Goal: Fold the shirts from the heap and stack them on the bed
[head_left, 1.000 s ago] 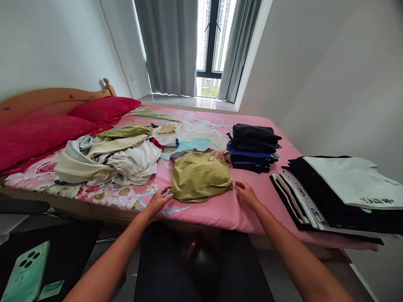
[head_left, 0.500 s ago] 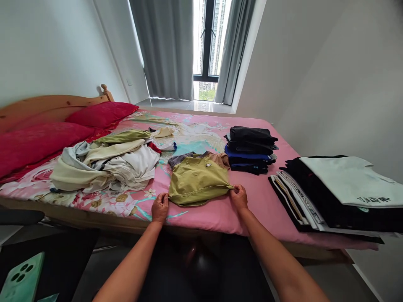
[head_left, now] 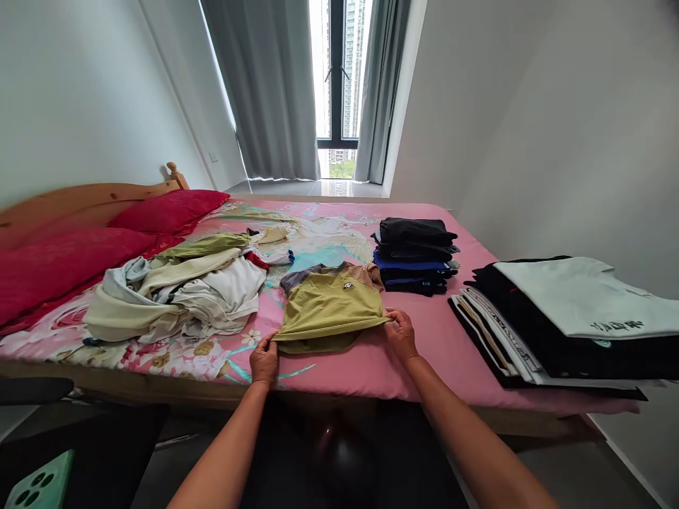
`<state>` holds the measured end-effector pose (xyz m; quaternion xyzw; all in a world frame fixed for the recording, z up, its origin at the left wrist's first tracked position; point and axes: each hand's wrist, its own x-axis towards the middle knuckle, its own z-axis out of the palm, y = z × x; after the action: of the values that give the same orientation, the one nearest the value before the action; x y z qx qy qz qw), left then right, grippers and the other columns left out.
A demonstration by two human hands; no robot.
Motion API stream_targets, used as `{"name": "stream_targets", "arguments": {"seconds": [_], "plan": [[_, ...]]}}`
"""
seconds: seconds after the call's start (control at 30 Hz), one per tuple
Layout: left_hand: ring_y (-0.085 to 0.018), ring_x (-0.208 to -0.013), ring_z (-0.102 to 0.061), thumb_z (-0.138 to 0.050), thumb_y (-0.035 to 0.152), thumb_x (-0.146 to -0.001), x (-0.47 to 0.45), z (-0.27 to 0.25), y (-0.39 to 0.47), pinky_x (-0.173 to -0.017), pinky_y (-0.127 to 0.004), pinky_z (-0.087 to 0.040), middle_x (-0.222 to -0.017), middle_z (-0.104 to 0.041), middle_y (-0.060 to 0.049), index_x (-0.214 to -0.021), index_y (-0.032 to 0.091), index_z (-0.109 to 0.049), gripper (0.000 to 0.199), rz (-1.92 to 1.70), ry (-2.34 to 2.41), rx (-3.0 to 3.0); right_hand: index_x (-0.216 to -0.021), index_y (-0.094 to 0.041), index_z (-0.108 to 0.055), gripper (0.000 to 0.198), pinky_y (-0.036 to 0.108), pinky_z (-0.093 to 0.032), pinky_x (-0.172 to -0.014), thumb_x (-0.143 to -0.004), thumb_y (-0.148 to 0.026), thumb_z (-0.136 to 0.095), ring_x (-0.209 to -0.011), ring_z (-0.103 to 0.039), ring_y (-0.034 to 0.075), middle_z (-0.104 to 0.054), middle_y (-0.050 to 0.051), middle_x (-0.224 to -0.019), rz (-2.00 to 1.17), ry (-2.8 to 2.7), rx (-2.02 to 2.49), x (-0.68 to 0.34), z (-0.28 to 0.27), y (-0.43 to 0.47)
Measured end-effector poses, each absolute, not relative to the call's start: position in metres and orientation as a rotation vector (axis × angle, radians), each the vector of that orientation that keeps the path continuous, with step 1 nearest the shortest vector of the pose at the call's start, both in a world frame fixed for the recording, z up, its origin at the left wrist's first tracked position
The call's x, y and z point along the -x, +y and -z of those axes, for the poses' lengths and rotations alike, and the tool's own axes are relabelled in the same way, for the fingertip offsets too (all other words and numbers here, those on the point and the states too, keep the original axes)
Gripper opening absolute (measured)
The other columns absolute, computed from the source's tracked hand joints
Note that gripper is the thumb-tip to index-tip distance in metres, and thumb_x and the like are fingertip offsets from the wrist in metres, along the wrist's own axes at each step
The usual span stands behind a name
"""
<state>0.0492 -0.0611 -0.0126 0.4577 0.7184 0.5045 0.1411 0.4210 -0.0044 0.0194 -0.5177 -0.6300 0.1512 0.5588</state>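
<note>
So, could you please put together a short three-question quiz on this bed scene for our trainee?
1. True or false: both hands, left hand and right hand, pinch the olive shirt.
2. What lies left of that shirt: A) unfolded clothes pile, B) a laptop?
3. Fill in: the dark folded stack rests on the ____ bedsheet.

Key: 1 true; 2 A; 3 pink.

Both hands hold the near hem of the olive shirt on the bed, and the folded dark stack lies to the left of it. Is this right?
Not quite. In the head view, the left hand and right hand do hold the olive shirt at its near hem, but the folded dark stack lies to its right, not left.
</note>
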Motion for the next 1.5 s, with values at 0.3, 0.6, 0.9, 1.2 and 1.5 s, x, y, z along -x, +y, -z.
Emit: {"name": "stream_targets", "arguments": {"seconds": [0.3,0.6,0.9,1.2,1.5], "plan": [[-0.02,-0.081,-0.064,-0.057,0.041,-0.074,-0.068,0.007,-0.064,-0.077,-0.032,-0.051,-0.092,-0.069,-0.006,-0.097,0.02,-0.063,0.032,-1.424,2.129,-1.373,-0.102,-0.021,-0.052,0.028,0.033,-0.044,-0.074,-0.078,-0.034,-0.049,-0.082,-0.057,0.021,-0.061,0.004,-0.089,-0.39,-1.656,1.471,-0.423,-0.026,-0.024],[-0.021,-0.078,-0.055,-0.047,0.016,-0.067,-0.064,0.005,-0.09,-0.081,-0.037,-0.047,-0.086,-0.059,-0.006,-0.094,0.019,-0.061,0.03,-1.384,2.297,-1.46,-0.087,-0.02,-0.055,0.025,0.034,-0.046,-0.079,-0.064,-0.021,-0.045,-0.084,-0.054,0.021,-0.059,0.006,-0.089,-0.336,-1.357,1.557,-0.456,0.016,-0.043],[-0.025,-0.084,-0.06,-0.054,0.026,-0.065,-0.069,0.001,-0.089,-0.08,-0.037,-0.047,-0.086,-0.066,-0.007,-0.088,0.021,-0.063,0.025,-1.229,2.218,-1.508,-0.099,-0.018,-0.059,0.037,0.035,-0.045,-0.087,-0.069,-0.02,-0.037,-0.094,-0.057,0.021,-0.064,0.007,-0.1,-0.368,-1.332,1.518,-0.457,0.019,-0.059],[-0.022,-0.085,-0.065,-0.046,0.026,-0.072,-0.059,0.015,-0.124,-0.073,-0.033,-0.051,-0.092,-0.069,-0.008,-0.097,0.02,-0.056,0.028,-1.369,2.163,-1.183,-0.115,-0.023,-0.054,0.04,0.034,-0.044,-0.088,-0.077,-0.02,-0.043,-0.102,-0.054,0.02,-0.059,0.006,-0.108,-0.202,-1.533,1.608,-0.448,0.021,-0.074],[-0.025,-0.082,-0.067,-0.058,0.029,-0.067,-0.062,0.013,-0.122,-0.07,-0.035,-0.051,-0.09,-0.071,-0.008,-0.095,0.022,-0.059,0.029,-1.295,2.074,-1.314,-0.115,-0.027,-0.055,0.048,0.033,-0.045,-0.082,-0.071,-0.012,-0.043,-0.1,-0.058,0.021,-0.064,0.003,-0.111,-0.213,-1.664,1.651,-0.45,0.019,-0.081]]}}
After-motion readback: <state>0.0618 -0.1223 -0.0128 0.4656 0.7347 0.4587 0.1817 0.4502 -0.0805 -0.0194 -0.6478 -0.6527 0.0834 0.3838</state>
